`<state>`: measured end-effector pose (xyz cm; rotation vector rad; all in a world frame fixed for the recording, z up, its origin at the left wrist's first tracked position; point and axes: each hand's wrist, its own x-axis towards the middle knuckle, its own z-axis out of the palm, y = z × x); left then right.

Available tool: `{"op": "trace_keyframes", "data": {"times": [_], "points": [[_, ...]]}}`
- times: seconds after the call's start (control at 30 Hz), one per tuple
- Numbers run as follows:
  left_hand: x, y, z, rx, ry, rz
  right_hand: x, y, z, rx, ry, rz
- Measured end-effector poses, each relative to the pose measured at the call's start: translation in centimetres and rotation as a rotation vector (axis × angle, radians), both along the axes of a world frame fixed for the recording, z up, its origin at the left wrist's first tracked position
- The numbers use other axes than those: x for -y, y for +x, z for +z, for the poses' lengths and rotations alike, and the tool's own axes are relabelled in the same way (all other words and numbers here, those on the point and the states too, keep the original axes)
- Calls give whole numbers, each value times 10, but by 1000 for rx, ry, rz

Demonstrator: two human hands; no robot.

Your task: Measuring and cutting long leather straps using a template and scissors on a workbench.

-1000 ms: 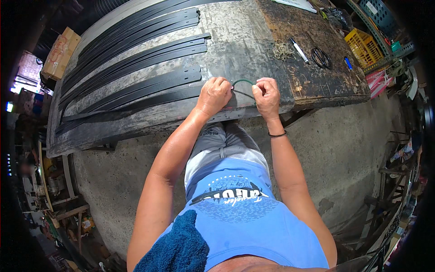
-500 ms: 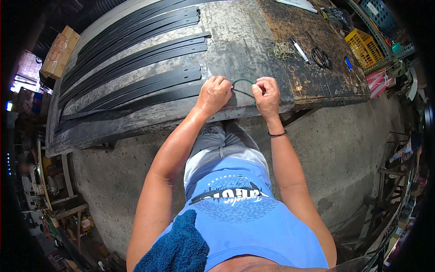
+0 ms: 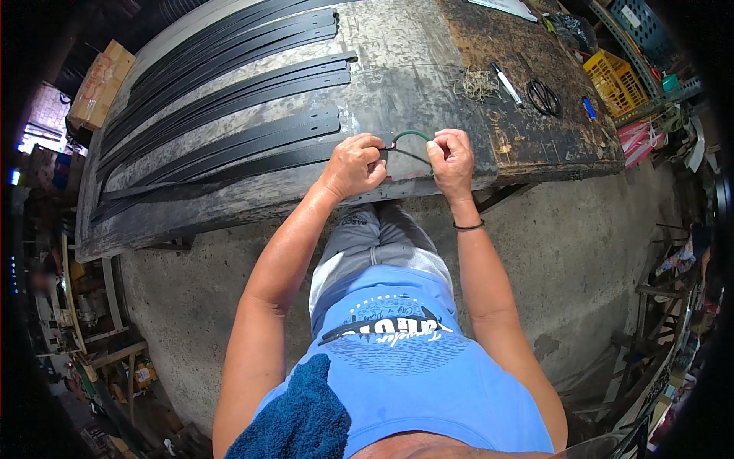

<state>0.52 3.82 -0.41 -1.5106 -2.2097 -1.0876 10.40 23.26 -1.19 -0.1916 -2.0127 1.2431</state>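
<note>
The left hand (image 3: 354, 164) had shifted back, its grip unclear, apparently exposing the black strap's (image 3: 300, 157) tip beside the green cord (image 3: 413, 135) near the worktop's (image 3: 405, 92) front edge; the right hand (image 3: 451, 155) stayed pinched on the cord.

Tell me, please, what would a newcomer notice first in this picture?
Probably the bright blue shirt filling the lower middle. Next, perhaps, the long black strips fanned over the left side of the table. Between the left hand and right hand, a thin green cord arches.
</note>
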Motion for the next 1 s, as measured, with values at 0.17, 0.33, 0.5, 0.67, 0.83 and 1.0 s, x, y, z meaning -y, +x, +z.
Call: {"op": "trace_keyframes", "data": {"times": [0.17, 0.33, 0.5, 0.67, 0.83, 1.0], "points": [[0, 1, 4, -18, -19, -10, -1, 0, -3, 11, -5, -4], [-2, 12, 11, -91, -124, 61, -7, -7, -10, -93, -343, 9], [-5, 16, 10, -193, -212, 122, -10, -17, -16, -89, -343, -37], [-7, 8, 1, -110, -133, 180, -12, -25, -15, -32, -189, -109], [-10, 3, -6, -127, -63, 206, -7, -24, -8, 1, -107, -89], [-10, 3, -7, -108, -68, 231, -3, -20, -3, 7, -24, -88]]}}
